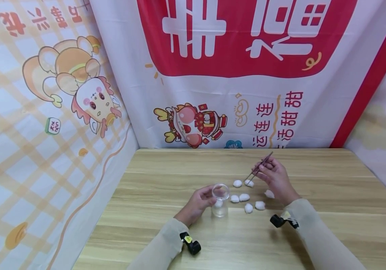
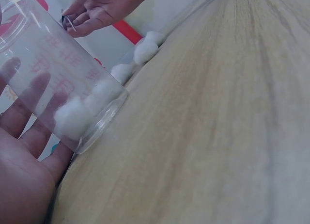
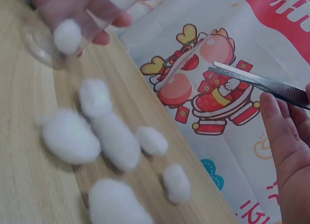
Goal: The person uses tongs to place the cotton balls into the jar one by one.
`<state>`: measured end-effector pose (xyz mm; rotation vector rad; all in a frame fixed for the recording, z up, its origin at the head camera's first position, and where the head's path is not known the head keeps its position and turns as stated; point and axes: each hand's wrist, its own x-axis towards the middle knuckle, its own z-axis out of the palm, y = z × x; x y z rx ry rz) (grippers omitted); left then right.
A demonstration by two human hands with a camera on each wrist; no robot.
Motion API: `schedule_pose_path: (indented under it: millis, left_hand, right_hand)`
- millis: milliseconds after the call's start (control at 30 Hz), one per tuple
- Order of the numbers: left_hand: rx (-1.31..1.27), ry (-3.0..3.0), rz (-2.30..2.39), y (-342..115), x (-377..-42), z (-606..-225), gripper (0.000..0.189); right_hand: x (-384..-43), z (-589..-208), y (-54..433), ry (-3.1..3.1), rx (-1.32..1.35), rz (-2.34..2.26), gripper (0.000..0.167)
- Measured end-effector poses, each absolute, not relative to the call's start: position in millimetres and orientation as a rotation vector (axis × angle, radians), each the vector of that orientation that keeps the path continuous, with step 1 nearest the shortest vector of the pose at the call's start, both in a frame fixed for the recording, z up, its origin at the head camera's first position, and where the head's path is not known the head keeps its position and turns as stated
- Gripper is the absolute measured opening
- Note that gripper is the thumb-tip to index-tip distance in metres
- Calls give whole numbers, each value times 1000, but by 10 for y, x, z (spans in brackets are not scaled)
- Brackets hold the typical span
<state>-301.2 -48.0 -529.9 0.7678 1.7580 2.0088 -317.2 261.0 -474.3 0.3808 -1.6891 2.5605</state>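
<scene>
My left hand [image 1: 197, 204] holds a clear plastic jar [image 1: 220, 213] upright on the table, thumb at its near side and fingers round behind. One white cotton ball [image 2: 72, 118] shows low inside the jar, seen through its wall. Dark metal tweezers [image 1: 259, 168] are pinched in my right hand [image 1: 276, 180], tips pointing down to the left. In the head view those tips overlap a cotton ball [image 1: 249, 183] at the back of the group. The right wrist view shows the tweezers [image 3: 261, 83] with nothing between their tips, above the loose cotton balls [image 3: 70, 136].
Several more cotton balls [image 1: 244, 197] lie between the jar and my right hand. The wooden table [image 1: 166, 165] ends at a printed cloth [image 1: 125, 56] hanging behind it. Cloth walls also stand at both sides. Each wrist wears a small black camera [image 1: 191, 243].
</scene>
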Motion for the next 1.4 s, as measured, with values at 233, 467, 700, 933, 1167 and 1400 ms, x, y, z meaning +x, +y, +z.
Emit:
schedule_pose_path:
  millis: [233,467,700,933,1167,1400]
  left_hand:
    - [786,1766,2010,-476,-3022,-5297,65]
    - [776,1771,2004,-478,-3008,-5289,69]
    - [770,1776,2002,-473,-3013,-5301,65]
    - [765,1771,2010,-476,-3012,-5307,63]
    - [747,1782,1996,-485,-2997,-5276,62]
    - [763,1771,2000,-476,-3001,-5288,63]
  right_hand:
    - [-3239,-4872,2697,-1685,358,2539,25]
    - [-3255,-4945,2812,-1648,403,2538,24]
    - [-3236,-4979,2962,-1578,422,2555,24]
    - [-3195,-5034,3092,-1601,388,2528,22]
    - [-3159,-5086,3167,-1525,401,2557,22]
    - [-3111,-5100,3255,-1578,348,2528,23]
